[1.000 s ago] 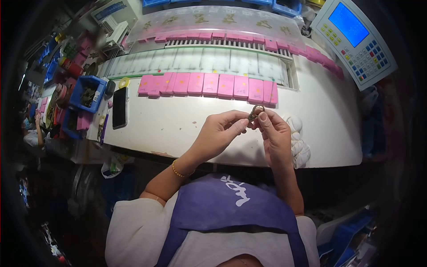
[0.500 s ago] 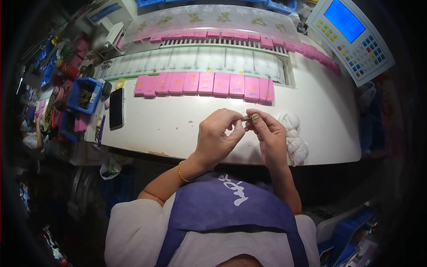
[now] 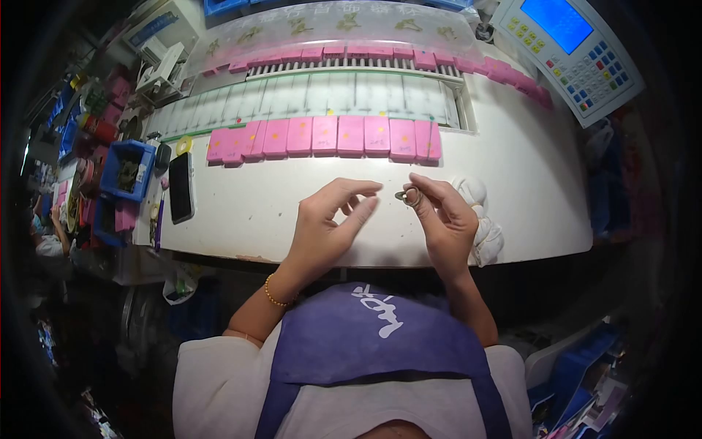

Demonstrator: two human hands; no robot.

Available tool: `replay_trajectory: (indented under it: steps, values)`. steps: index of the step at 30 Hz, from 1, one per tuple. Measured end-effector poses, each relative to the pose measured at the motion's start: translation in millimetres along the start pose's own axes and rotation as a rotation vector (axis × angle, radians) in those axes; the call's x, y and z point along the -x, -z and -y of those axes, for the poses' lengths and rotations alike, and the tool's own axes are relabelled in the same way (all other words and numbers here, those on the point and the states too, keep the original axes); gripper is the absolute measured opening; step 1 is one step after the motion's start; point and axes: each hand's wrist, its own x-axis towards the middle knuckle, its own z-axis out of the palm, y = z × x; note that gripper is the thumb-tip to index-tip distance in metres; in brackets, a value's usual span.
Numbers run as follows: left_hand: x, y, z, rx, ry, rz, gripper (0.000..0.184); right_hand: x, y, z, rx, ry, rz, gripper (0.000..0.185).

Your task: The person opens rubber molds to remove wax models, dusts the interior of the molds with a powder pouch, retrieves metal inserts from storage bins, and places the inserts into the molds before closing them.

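Small dark metal rings (image 3: 411, 196), looped together, are pinched between the thumb and fingers of my right hand (image 3: 447, 216) above the white table. My left hand (image 3: 333, 218) is a little to the left of them, thumb and fingers apart, with nothing between them. A bundle of white cloth (image 3: 482, 227) lies just beside and behind my right hand, partly covered by it. Beyond both hands runs a row of pink blocks (image 3: 325, 137) with small yellow marks.
A phone (image 3: 181, 188) lies at the table's left, near a blue bin (image 3: 127, 170). Behind the blocks is a glass-topped tray (image 3: 292, 99). A keypad unit with a blue screen (image 3: 574, 55) stands at the right. A co-worker (image 3: 53, 238) is at far left.
My left hand has let go of the rings and moved left, its fingers opening. My right hand still holds them. The whole view has shifted slightly.
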Motion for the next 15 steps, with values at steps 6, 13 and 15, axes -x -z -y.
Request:
replay_trajectory:
  steps: [6, 13, 15]
  values:
    - [-8, -13, -14, 0.079, -0.125, 0.036, 0.027, -6, 2, -1, 0.463, 0.671, -0.085, 0.049]
    - [-3, -23, -11, 0.076, -0.179, -0.026, 0.018, -1, 9, -1, 0.585, 0.828, -0.037, 0.059]
    - [-1, -22, -3, 0.062, -0.212, -0.034, 0.018, 3, 4, -11, 0.386, 0.721, -0.056, 0.057]
